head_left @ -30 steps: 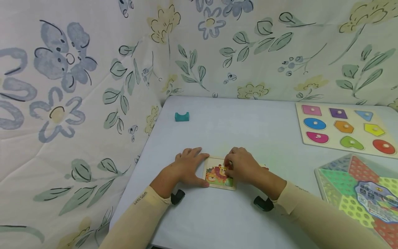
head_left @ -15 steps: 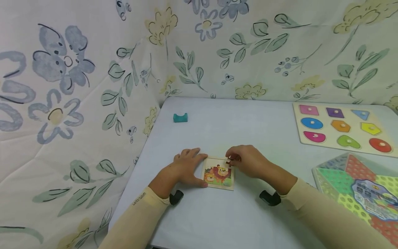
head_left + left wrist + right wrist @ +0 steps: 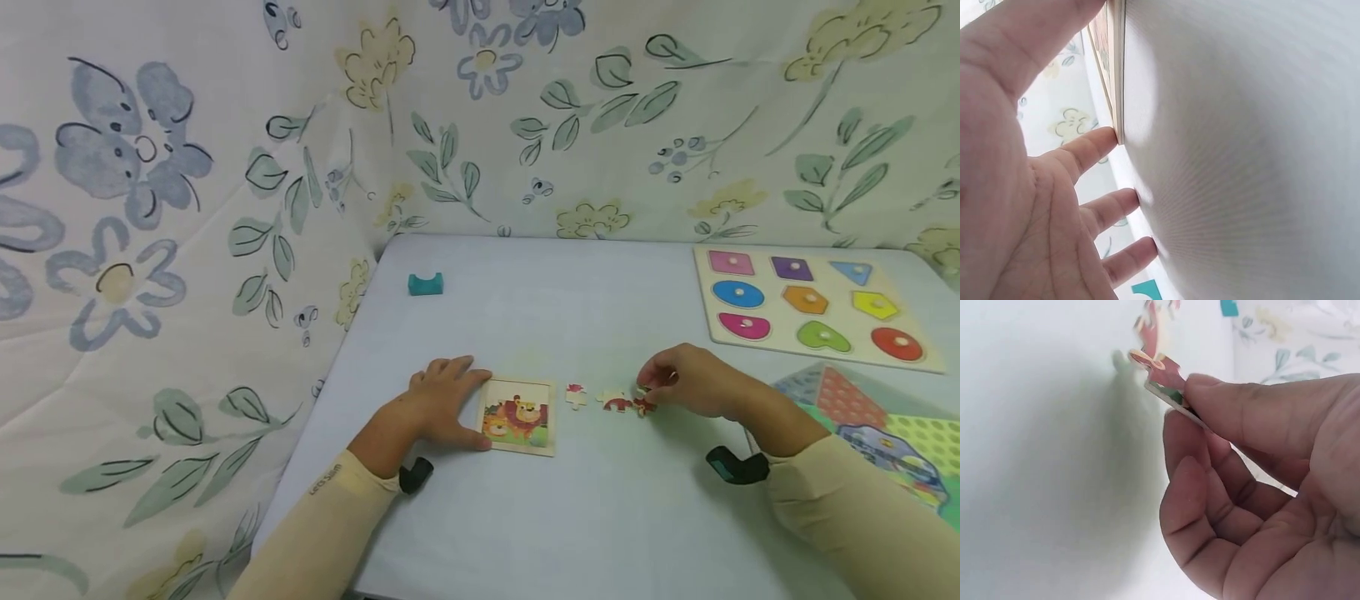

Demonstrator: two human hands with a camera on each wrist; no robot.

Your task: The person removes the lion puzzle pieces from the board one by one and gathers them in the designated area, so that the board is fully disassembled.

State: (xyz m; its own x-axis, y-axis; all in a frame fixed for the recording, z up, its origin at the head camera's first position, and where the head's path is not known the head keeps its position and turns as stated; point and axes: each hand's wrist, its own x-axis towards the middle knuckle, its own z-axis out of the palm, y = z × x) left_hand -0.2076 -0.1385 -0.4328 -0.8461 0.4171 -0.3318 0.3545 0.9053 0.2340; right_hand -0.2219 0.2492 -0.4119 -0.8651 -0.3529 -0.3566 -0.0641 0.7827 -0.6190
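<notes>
My left hand (image 3: 442, 408) lies spread at the left side of a small wooden lion jigsaw puzzle (image 3: 513, 389). Its thumb and index fingertip touch the frame's edge, as the left wrist view shows from close by. Pieces with the lion fill the lower part; bare wood shows along the top. To the right, my right hand (image 3: 697, 382) pinches a red and green puzzle piece (image 3: 1166, 378) between thumb and index finger, tilted close over the table. Between the hands lie a loose piece with a pink-red motif (image 3: 576, 397) and a cream and red one (image 3: 615, 402).
A teal block with a curved notch (image 3: 426, 284) stands at the back left. A knobbed shape board (image 3: 765, 340) is at the back right, with a colourful hexagonal game board (image 3: 862, 400) in front of it. Flowered cloth (image 3: 480, 167) hangs behind and at the left.
From the puzzle's upper right corner, my right hand has moved right to the loose pieces, which now show, pinching a piece. My left hand has stayed at the frame.
</notes>
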